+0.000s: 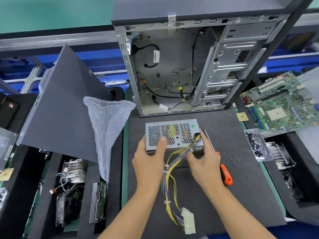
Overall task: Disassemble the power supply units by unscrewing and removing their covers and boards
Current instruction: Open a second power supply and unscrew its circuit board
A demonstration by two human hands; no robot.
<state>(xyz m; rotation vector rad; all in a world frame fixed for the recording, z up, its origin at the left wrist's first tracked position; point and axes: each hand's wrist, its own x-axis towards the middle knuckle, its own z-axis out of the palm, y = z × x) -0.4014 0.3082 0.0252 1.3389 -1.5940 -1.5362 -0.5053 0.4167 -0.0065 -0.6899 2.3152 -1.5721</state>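
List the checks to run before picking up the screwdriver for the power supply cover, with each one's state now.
1. Power supply flat on the mat: ok.
2. Left hand steadies it, thumb on the mesh top: ok.
3. Right hand free for the tool: not ok, it grips the unit's right end.
4. Screwdriver within reach, beside the right hand: ok.
5. Wire bundle clear of the cover: not ok, it trails across the front.
6. Cover screws located: cannot tell.

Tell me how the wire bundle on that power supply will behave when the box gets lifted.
The wire bundle looks floppy: it curves loosely over the mat. It would likely dangle and drag its white connector. The power supply, a metal box, is probably stiff and heavy for its size.
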